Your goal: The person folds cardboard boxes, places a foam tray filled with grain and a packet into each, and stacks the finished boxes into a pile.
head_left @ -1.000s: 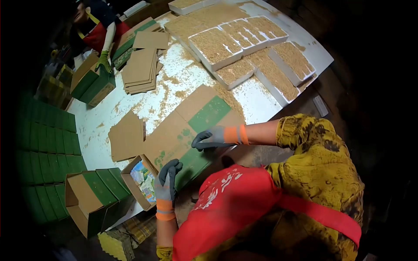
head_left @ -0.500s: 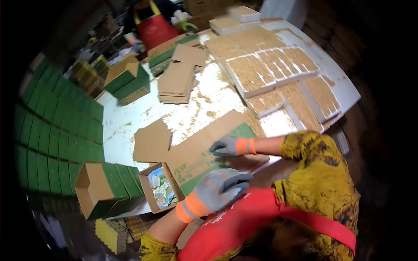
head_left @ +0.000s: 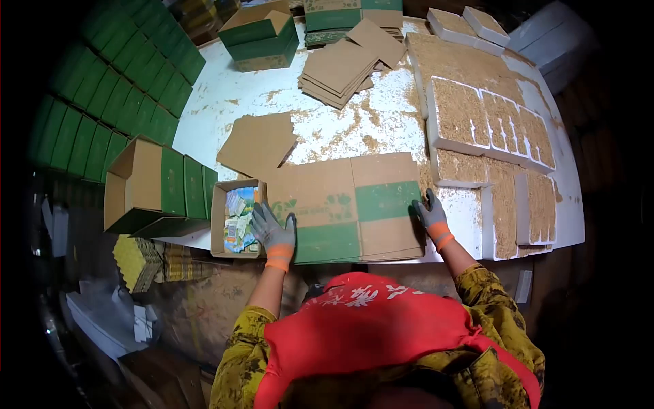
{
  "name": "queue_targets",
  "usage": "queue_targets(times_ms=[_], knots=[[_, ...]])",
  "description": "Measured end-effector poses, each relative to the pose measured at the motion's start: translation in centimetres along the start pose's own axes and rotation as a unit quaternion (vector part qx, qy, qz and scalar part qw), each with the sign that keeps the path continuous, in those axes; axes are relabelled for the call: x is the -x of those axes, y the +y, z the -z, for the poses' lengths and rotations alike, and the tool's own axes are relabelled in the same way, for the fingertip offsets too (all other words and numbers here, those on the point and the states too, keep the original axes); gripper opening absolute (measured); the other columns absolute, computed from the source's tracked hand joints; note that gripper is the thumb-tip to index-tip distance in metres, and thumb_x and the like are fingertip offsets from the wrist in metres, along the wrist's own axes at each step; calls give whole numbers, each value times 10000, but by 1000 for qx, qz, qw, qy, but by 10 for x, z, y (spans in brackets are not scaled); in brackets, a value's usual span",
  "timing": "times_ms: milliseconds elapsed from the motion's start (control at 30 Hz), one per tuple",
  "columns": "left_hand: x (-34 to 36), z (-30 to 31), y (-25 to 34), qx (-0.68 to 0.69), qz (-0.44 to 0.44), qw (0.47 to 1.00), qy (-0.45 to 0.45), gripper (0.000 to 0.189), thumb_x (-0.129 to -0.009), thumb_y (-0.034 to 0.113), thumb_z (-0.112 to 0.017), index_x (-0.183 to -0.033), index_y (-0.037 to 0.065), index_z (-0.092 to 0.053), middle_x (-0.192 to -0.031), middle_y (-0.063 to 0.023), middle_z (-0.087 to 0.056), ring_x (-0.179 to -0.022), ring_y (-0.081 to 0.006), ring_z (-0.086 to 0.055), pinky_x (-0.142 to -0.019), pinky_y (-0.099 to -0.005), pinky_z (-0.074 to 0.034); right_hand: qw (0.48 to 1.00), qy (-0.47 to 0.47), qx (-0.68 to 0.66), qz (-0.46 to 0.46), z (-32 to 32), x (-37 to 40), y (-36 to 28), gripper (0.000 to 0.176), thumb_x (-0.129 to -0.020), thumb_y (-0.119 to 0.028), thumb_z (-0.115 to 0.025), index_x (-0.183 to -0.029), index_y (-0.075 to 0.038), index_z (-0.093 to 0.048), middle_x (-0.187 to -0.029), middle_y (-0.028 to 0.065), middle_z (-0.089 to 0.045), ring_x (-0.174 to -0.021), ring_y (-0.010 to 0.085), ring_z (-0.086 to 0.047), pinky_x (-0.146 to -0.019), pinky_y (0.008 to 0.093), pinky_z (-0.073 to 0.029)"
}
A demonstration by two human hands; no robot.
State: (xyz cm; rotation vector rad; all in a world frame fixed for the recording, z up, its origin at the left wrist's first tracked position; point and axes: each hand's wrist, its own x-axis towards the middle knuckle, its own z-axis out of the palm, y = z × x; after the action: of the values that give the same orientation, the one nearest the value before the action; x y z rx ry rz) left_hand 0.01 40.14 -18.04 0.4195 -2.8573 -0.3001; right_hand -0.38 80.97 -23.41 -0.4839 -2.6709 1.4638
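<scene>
A flat, folded green-and-brown carton (head_left: 327,228) lies at the table's near edge, apparently on others like it. My left hand (head_left: 274,230), in a grey glove with an orange cuff, rests at its left end with fingers spread, beside a small open cardboard box (head_left: 218,221). Inside that box lie colourful printed packets (head_left: 235,218). At the carton's right edge, my right hand (head_left: 432,213) wears a matching glove; its fingers are apart and touch the edge. Just beyond the carton lie loose cardboard sheets (head_left: 259,143).
More cardboard sheets (head_left: 340,68) and an open green box (head_left: 259,41) sit farther back. White trays of brown crumbly material (head_left: 460,112) fill the right side. Green boxes (head_left: 129,75) are stacked at left, with an open carton (head_left: 143,180) at the near left corner.
My view has swung to look more squarely down at the table. My hands have moved apart, to opposite ends of the folded carton. The co-worker is out of view.
</scene>
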Motion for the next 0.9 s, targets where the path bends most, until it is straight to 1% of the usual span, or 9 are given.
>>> queue_targets(times_ms=[67,133,167,367,467,600,633,733,900], knots=[[-4,-3,3,7,-1,1000,-23,813,-799,424,-634,-1422,17,-306,-1453,-242,-312,-1337,-424,-275,-1117,-528,-163,995,-32,95,-25,-7,-5,-11,737,-829,-394,-672,-1344,59,-404,-1274,266,-525,-1191,357,-517,-985,369,-416],[-4,-5,5,-10,-31,998,-46,808,-803,452,-615,-1422,28,-316,-1455,-238,-314,-1337,-420,-279,-1117,-532,-158,993,-73,73,-49,-14,-10,-7,671,-831,-425,-656,-1291,23,-463,-1192,251,-584,-1122,380,-561,-935,383,-448],[1,-7,6,-33,-59,996,-60,804,-809,467,-601,-1425,33,-317,-1458,-237,-312,-1338,-419,-278,-1118,-531,-156,995,-60,64,-37,-12,-4,-20,569,-828,-374,-678,-1224,1,-515,-1127,208,-630,-1044,336,-606,-891,372,-470],[25,-31,0,-10,-108,988,-109,853,-860,522,-511,-1478,30,-189,-1524,-246,-155,-1407,-429,-112,-1139,-529,-50,989,-113,-96,-25,-10,-12,10,507,-798,-216,-737,-1188,42,-541,-1082,137,-645,-958,199,-603,-862,305,-471],[24,-30,0,-2,-103,988,-117,848,-862,522,-508,-1476,28,-196,-1520,-247,-165,-1404,-430,-122,-1138,-529,-54,994,-83,-72,18,-5,-4,4,509,-796,-208,-740,-1179,60,-537,-1052,133,-648,-942,198,-602,-854,300,-471],[26,-31,-3,9,-109,988,-112,851,-863,531,-500,-1477,28,-193,-1520,-248,-164,-1406,-430,-114,-1137,-527,-52,997,-46,49,48,2,22,-44,480,-803,-301,-674,-1139,21,-557,-1080,240,-625,-994,373,-605,-847,400,-464],[25,-32,-3,9,-110,987,-114,854,-863,535,-498,-1478,30,-189,-1520,-250,-161,-1407,-430,-110,-1137,-527,-49,992,-111,52,3,5,26,-54,585,-787,-335,-688,-1215,26,-518,-1116,253,-613,-1044,383,-594,-875,406,-463],[26,-33,-4,18,-116,988,-104,864,-860,540,-508,-1481,38,-178,-1517,-261,-160,-1400,-438,-127,-1132,-528,-69,999,-43,21,19,-5,20,-42,794,-748,-285,-773,-1346,75,-395,-1274,223,-545,-1178,295,-537,-983,350,-431],[23,-30,-9,42,-112,984,-131,871,-858,557,-510,-1487,59,-170,-1515,-272,-149,-1399,-444,-123,-1130,-536,-65,998,-23,8,-56,1,-1,-19,817,-719,-270,-807,-1330,90,-401,-1250,227,-552,-1123,289,-556,-932,346,-460]])
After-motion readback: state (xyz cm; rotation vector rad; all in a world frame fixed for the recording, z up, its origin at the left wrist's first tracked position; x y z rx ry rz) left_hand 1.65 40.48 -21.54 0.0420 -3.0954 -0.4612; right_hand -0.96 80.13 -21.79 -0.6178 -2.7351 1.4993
